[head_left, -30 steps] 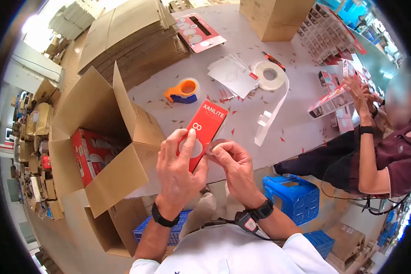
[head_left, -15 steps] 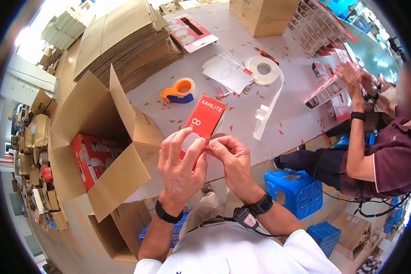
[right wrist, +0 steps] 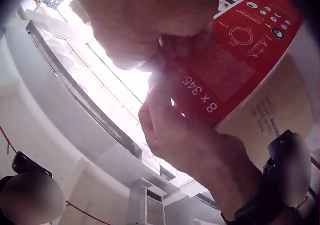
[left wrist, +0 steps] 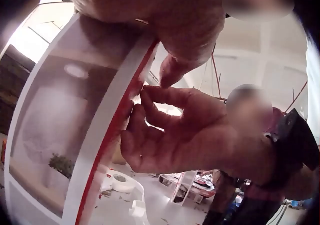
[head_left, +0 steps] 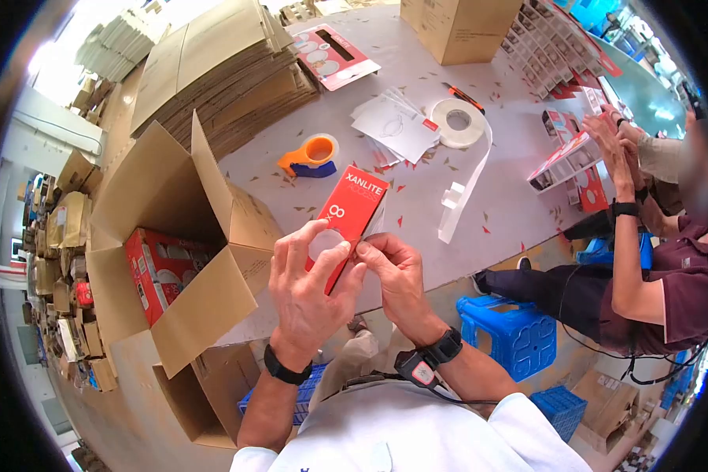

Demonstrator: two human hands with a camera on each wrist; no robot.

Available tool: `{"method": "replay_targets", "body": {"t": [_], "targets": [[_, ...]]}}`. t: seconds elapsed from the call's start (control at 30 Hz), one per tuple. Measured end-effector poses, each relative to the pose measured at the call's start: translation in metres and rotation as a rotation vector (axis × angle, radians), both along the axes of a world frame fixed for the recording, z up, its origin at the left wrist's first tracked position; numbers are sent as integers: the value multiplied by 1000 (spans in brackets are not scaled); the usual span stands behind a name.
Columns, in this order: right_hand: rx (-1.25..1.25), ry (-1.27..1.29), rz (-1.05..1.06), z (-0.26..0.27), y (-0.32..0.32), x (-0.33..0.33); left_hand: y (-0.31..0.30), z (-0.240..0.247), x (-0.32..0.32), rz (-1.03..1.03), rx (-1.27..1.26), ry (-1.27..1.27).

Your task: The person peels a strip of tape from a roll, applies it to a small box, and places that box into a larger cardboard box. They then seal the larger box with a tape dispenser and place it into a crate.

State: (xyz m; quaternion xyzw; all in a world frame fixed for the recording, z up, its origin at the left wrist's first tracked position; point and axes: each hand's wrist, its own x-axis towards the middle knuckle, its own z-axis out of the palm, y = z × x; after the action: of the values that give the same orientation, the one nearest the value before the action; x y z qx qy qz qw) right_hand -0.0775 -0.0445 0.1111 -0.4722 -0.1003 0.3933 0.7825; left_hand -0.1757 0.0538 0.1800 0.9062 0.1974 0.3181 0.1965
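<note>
Red card box lettered XANLITE, gripped low by the left hand, held tilted over the near side of the table, fingers bent across its front and hiding the lower part. Right hand close beside, thumb and forefinger drawn together at the box's right edge; impossible to tell whether anything is pinched between. One wristband on each wrist. On the table: one orange-and-blue tape dispenser, one white roll with a loose strip trailing, one cutter, one red printed sheet, several overlapping papers, too bunched to count, and many small scraps. At left, one open carton with its flaps spread, one red package visible inside. Beyond, stacked flattened cardboard and one tall carton. At right, one blue stool nearby, then another person with hands raised at a red-and-white tray.
</note>
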Motion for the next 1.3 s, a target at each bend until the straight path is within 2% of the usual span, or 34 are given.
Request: {"method": "replay_targets", "body": {"t": [0.1,0.2,0.3,0.4,0.5,0.53,0.63,0.7,0.77,0.83,0.9,0.93,0.97,1.03,1.1,1.13,1.2,1.3], "targets": [[18,14,-9,3,2,0,0,-1,2,38,-35,13],[14,111,83,11,3,8,0,1,6,70,-38,35],[-26,142,34,-1,0,15,0,2,5,75,-2,55],[-91,-172,-148,-2,4,17,-1,2,6,85,-12,51],[-191,-232,-115,6,18,22,-7,5,12,120,-56,88],[-213,-321,-122,1,17,25,-6,8,14,136,-80,99],[-38,-127,-188,-37,1,29,-4,17,19,178,-123,200],[-235,-47,-173,-68,-24,47,3,14,19,208,-202,228],[-338,-207,-70,-115,-52,64,6,16,19,213,-237,238],[-372,-185,39,-125,-72,72,6,13,21,227,-251,228],[-402,-153,97,-124,-87,79,-4,27,20,172,-188,96],[-370,-54,98,-129,-93,86,-7,36,16,156,-152,40],[-351,48,106,-133,-100,94,-8,52,9,153,-322,7],[82,-68,440,-106,-115,116,-4,86,1,121,-648,-115],[357,79,470,-86,-135,156,4,98,-16,63,-801,-296],[348,63,490,-87,-142,189,7,112,-26,37,-930,-377],[320,-55,396,-55,-148,211,13,123,-42,-40,-1168,-584],[374,-222,297,23,-116,208,21,146,-56,-105,-1210,-705]]}}
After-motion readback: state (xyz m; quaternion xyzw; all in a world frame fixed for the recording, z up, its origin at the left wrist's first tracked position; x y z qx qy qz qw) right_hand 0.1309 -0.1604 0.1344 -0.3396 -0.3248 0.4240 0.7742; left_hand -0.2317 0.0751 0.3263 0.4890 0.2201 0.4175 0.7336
